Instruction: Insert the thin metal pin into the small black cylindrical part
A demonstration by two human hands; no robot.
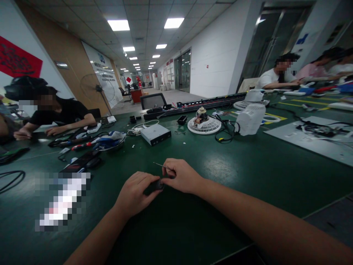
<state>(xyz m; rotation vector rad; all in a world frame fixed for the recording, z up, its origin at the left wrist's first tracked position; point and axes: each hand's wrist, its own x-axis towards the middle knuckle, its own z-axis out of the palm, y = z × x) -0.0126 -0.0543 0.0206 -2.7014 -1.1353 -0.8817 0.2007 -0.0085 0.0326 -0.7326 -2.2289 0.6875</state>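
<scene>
Your two forearms came in from the near edge and met over the green table (pixel 248 173). Your left hand (pixel 135 195) had its fingers (pixel 150 181) curled closed around a small black part (pixel 159 184), which sat low on the table directly between the two hands. Most of that part was covered, so its kind could not be determined.

Your right hand (pixel 180 176) had its fingers (pixel 168 172) pinched shut on a thin metal rod (pixel 159 164). The rod stuck out to the left and away from you, just above the left fingers. The right fingertips also touched the small black part.

Beyond the fingers and well apart from them, a white box (pixel 156 133) lay flat. Farther off, to the right of the fingers, a white fan grille (pixel 204 127) carried a motor, with a white fan housing (pixel 250 118) near it and black cables between the two. To the left of the fingers lay red-handled tools (pixel 79 146) beside a metal bowl (pixel 111 145). Beyond those sat a co-worker in a black shirt (pixel 64 112), hands on the table. Other people (pixel 275 75) sat far to the right.
</scene>
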